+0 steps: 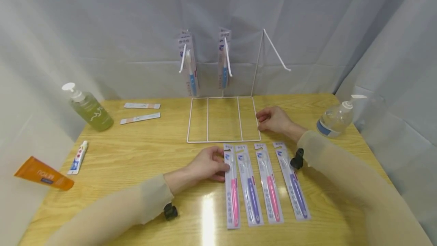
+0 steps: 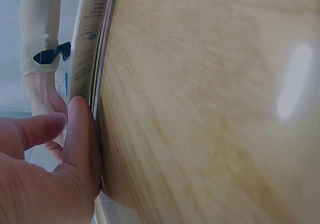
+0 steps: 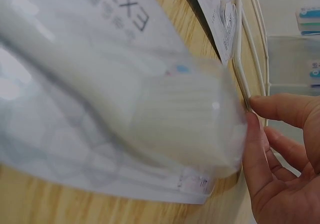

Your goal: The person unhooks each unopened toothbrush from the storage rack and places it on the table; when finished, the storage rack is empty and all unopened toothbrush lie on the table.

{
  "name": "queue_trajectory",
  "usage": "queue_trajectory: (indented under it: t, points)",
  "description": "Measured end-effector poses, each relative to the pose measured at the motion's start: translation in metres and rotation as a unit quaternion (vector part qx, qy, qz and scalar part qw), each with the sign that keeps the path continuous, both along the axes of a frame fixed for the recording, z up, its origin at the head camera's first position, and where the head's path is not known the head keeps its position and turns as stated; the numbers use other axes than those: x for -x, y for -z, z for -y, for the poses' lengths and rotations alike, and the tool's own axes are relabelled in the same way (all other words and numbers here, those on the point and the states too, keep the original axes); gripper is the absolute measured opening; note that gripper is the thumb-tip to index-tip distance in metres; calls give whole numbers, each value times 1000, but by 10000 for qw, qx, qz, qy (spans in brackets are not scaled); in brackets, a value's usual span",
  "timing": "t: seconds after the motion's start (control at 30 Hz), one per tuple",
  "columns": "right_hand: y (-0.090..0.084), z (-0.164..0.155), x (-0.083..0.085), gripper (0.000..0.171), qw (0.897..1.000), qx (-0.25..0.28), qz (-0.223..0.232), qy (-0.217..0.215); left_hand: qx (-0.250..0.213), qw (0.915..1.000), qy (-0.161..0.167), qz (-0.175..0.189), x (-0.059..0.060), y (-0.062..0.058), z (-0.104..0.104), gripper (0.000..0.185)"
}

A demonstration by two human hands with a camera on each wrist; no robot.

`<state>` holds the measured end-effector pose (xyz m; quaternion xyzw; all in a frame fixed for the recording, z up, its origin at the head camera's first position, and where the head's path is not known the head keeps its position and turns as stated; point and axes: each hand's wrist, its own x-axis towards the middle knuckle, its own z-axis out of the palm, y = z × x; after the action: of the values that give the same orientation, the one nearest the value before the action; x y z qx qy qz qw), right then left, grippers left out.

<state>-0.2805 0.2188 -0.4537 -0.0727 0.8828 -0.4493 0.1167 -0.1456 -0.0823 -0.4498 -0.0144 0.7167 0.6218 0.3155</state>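
Four packs would exceed exact counting, so several carded toothbrushes lie side by side on the table. My left hand (image 1: pixel 210 163) pinches the left edge of the leftmost one, a pink toothbrush pack (image 1: pixel 233 196), thumb and forefinger curled at its upper part. Beside it are a purple toothbrush pack (image 1: pixel 252 196), another pink one and another purple one. My right hand (image 1: pixel 275 120) pinches the right side of the white wire rack's (image 1: pixel 223 141) base. In the right wrist view, thumb and forefinger meet at the wire (image 3: pixel 244 84). Blue toothbrush packs (image 1: pixel 192 75) hang on the rack's left and middle hooks.
The rack's right hook (image 1: pixel 275 48) holds nothing. A green pump bottle (image 1: pixel 90 111), two slim sachets (image 1: pixel 140 118), a small toothpaste tube (image 1: pixel 78 157) and an orange tube (image 1: pixel 44 173) lie or stand left. At right stands a clear pump bottle (image 1: pixel 334 119). A curtain (image 1: pixel 136 41) closes the back.
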Motion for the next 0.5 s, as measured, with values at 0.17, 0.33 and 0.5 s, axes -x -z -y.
queue_trajectory:
  t: [0.17,0.33,0.5]
  points:
    - [0,2,0,49,10000,-79,-31,-25,99,9999,78,6,-2,-5,6,58]
    - [0,1,0,49,9999,-114,4,2,226,9995,207,11,-4,-11,14,60]
    - [1,0,1,49,10000,-83,-31,-30,250,9992,287,-118,-1,-14,20,53]
